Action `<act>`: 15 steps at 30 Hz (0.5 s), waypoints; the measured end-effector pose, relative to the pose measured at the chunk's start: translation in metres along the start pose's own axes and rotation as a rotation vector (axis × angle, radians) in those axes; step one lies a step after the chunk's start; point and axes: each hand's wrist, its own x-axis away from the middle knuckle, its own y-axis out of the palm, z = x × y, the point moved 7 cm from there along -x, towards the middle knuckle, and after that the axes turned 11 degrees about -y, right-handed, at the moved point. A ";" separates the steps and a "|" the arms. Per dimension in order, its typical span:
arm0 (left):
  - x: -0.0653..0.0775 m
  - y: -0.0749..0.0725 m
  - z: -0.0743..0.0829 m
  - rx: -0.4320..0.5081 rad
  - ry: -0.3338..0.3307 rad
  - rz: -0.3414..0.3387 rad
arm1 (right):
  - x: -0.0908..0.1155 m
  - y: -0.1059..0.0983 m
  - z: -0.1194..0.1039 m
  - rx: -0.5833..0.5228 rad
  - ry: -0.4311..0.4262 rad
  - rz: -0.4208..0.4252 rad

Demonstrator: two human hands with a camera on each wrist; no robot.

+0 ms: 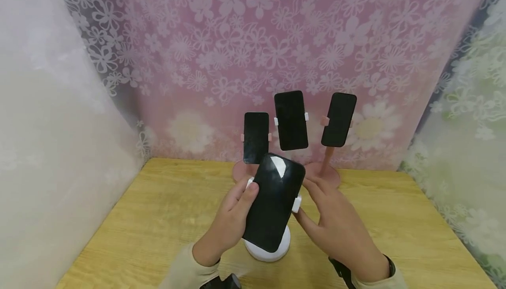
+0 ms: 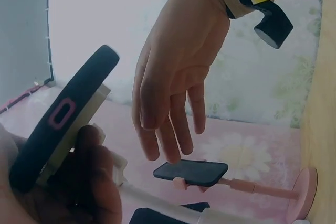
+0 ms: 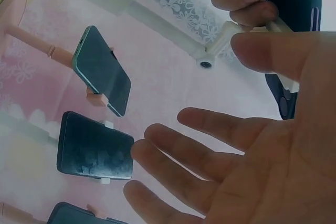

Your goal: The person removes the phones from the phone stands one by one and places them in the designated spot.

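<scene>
L hand (image 1: 231, 222) grips blk phone (image 1: 274, 205) @ L edge, R hand (image 1: 341, 221) nr opp. edge.

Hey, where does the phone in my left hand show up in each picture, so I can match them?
Head: the phone is just below centre, screen showing, tilted.
Left wrist: the phone is at the left, seen edge-on.
Right wrist: the phone is top right, cut off by the top edge.
Shared landmark: the right hand, visible in all three.
</scene>
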 end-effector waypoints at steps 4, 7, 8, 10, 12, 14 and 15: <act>0.005 -0.003 -0.002 -0.091 -0.036 -0.037 | 0.001 0.004 -0.004 -0.023 -0.025 -0.003; 0.005 -0.009 0.000 -0.225 -0.060 -0.057 | 0.001 0.004 -0.005 -0.037 -0.024 -0.003; 0.005 -0.012 0.001 -0.284 -0.060 -0.047 | 0.001 0.003 -0.006 -0.035 -0.022 0.011; 0.005 -0.020 0.005 -0.377 -0.060 -0.007 | 0.001 -0.002 -0.007 -0.034 -0.024 0.074; 0.005 -0.028 0.012 -0.437 -0.038 0.055 | 0.001 -0.011 -0.010 -0.057 -0.032 0.184; 0.006 -0.035 0.018 -0.476 -0.009 0.124 | 0.003 -0.020 -0.015 -0.113 -0.055 0.316; 0.007 -0.037 0.022 -0.484 0.007 0.148 | 0.004 -0.024 -0.017 -0.154 -0.078 0.382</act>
